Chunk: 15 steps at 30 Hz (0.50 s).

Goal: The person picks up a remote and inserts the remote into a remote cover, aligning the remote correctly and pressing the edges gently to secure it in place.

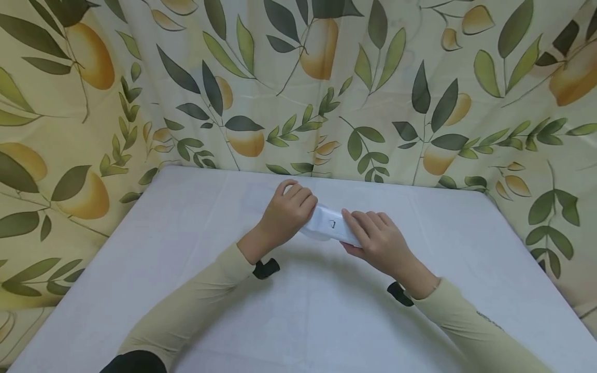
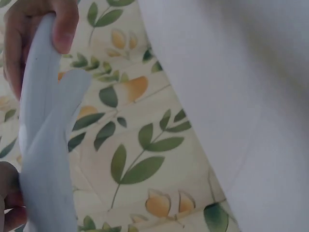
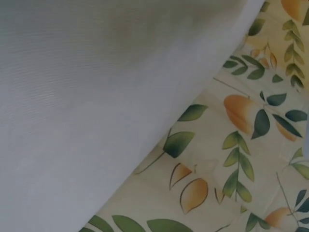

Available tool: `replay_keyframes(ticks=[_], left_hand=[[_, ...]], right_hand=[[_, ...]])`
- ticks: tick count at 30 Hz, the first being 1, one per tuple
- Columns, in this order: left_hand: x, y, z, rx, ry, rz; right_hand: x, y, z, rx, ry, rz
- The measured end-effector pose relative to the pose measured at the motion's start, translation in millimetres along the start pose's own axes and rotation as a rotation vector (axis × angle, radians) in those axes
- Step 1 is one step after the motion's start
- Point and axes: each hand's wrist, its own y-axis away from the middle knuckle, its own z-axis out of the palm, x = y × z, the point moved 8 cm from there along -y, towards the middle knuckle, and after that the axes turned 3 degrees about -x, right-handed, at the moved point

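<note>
Both hands hold a white folded object between them above the far part of the table. In the head view the white object has a small dark mark on its face. The left hand grips its left end with curled fingers; the right hand pinches its right end between thumb and fingers. The left wrist view shows the white object as a long band with a flap standing off it, the left hand around one end, and part of the right hand at the other. No hand shows in the right wrist view.
A white-covered table lies under both arms. Behind it hangs a curtain printed with leaves and orange fruit. Dark bands sit at both wrists. A black rounded thing shows at the lower left.
</note>
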Motion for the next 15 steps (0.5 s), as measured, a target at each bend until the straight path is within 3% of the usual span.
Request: replay_keyframes(ticks=[4,10,15], left_hand=[[-16.5,-1.2,-2.6,0.026,-0.019,-0.103],[-31.0,12.5,-14.4,0.173,-0.019,-0.244],[-32.6,12.6,-12.0,0.154,-0.018,-0.279]], right_hand=[[4,-9.5,3,-0.007,0.060,0.068],[19,-16.8,-7,0.056,0.116,0.187],[26,-23.8,-15,0.097,0.126,0.249]])
